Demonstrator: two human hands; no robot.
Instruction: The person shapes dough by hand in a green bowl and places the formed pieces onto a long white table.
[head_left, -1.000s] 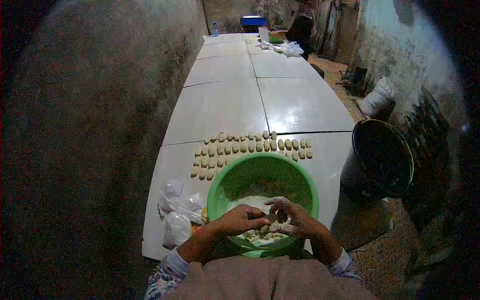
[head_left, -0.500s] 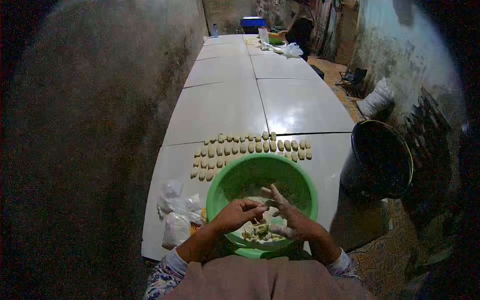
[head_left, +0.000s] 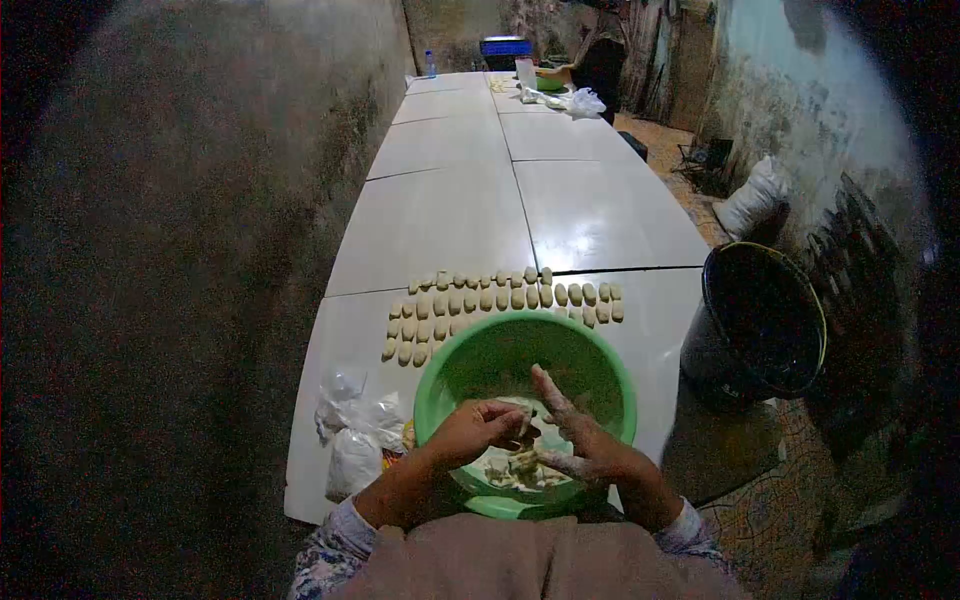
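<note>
Both hands are over the near half of a green basin (head_left: 520, 345), inside its rim. The left hand (head_left: 468, 436) is partly curled, thumb and fingertips drawn close together by a small pale bit; I cannot tell whether they grip it. The right hand (head_left: 592, 448) is spread, thumb and index finger well apart, with nothing visible in its grasp. Below them, in the bottom of the basin, lie whitish, lumpy pieces (head_left: 525, 472), partly hidden by the fingers. Left of the basin on the white bench (head_left: 430, 220) sit plastic bags (head_left: 352, 463) of white stuff, with an orange-yellow packet (head_left: 390, 458) between. Just beyond the basin, small oval lumps (head_left: 486, 299) stand in uneven rows, some behind its rim. A black bucket (head_left: 755, 330) is to the right of the bench, and farther back a white sack (head_left: 752, 200) leans by the wall. At the far end are a white plastic bag (head_left: 585, 102), a small green bowl (head_left: 550, 84), a dim person (head_left: 598, 68), a bottle (head_left: 430, 64) and a blue crate (head_left: 506, 46).
</note>
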